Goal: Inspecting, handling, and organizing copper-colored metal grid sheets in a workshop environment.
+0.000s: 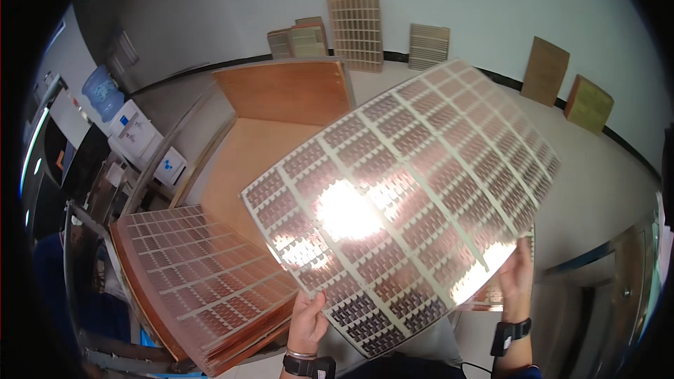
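A large copper-coloured circuit board panel (414, 161), patterned in a grid of small repeated shapes with pale strips between, is held up tilted in front of me. My left hand (307, 319) is closed on its lower left edge, thumb on the face. My right hand (517, 270) grips its lower right edge; the fingers behind it are partly hidden. Bright light glares off the panel's middle and lower edge. To the left, a thick stack of similar panels (210, 263) lies tilted. Part of another copper-coloured piece (488, 300) shows below the held panel, mostly hidden.
An orange-brown board (288, 91) stands upright behind a flat tan board (263, 151) in a metal-framed rack (151, 179). Several panels (356, 31) lean along the far wall. A water dispenser (135, 130) stands at left; a metal cabinet (618, 267) is at right.
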`<state>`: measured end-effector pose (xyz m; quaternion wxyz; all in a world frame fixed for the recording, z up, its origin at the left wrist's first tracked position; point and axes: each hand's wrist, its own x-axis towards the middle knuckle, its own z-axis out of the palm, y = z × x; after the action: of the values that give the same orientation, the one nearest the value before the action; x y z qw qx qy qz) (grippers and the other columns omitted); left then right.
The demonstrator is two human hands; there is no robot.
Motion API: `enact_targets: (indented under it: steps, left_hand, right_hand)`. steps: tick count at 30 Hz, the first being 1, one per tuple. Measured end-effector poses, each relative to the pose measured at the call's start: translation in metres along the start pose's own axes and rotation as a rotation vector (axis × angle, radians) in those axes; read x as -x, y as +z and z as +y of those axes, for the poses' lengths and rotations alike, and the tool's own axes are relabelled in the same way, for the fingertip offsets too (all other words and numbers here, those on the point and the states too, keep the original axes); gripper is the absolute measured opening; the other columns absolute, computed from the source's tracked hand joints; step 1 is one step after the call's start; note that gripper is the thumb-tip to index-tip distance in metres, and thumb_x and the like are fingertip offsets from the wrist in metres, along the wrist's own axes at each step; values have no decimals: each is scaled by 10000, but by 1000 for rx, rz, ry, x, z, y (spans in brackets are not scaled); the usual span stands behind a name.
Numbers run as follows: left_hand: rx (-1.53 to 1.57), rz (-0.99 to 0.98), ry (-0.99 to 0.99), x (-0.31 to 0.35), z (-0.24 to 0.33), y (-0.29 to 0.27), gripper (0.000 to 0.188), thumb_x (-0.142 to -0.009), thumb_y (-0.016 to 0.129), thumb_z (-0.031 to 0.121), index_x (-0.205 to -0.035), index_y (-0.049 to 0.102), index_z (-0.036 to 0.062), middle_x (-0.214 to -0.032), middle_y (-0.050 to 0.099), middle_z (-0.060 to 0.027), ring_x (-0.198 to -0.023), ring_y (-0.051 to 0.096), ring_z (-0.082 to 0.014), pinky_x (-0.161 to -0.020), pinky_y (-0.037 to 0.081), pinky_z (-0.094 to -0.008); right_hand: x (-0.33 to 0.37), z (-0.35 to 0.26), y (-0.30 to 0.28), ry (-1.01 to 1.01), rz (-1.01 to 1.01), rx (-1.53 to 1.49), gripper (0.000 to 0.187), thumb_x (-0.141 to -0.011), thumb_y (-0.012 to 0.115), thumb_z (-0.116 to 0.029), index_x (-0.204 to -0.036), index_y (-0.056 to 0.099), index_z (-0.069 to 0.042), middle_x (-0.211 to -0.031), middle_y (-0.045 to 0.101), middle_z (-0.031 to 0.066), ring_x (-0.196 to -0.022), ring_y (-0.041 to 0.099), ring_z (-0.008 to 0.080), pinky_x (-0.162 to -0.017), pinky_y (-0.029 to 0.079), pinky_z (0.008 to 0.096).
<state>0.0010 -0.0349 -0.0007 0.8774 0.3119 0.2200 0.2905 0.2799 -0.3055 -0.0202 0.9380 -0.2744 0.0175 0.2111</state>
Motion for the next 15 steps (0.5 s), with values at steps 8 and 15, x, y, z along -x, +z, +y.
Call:
enact_targets:
  steps: [8, 15]
  left_hand:
    - [-36, 96, 53, 4, 4, -16, 407, -891, 505, 69, -1269, 356, 40, -1082, 541, -86, -968, 574, -195, -792, 518, -352]
    - [-89, 166, 94, 7, 7, -10, 266, -908, 509, 124, -1157, 481, 33, -1068, 559, -62, -925, 562, -145, -777, 470, -273]
  right_hand:
    - [-6, -97, -75, -220, -53, -44, 349, -919, 483, -259, -1187, 503, -37, -1238, 518, 112, -1122, 500, 233, -969, 389, 400]
    - [8, -111, -95, -236, 16, -42, 379, -925, 466, -303, -1193, 503, -37, -1234, 520, 104, -1102, 512, 234, -941, 412, 384]
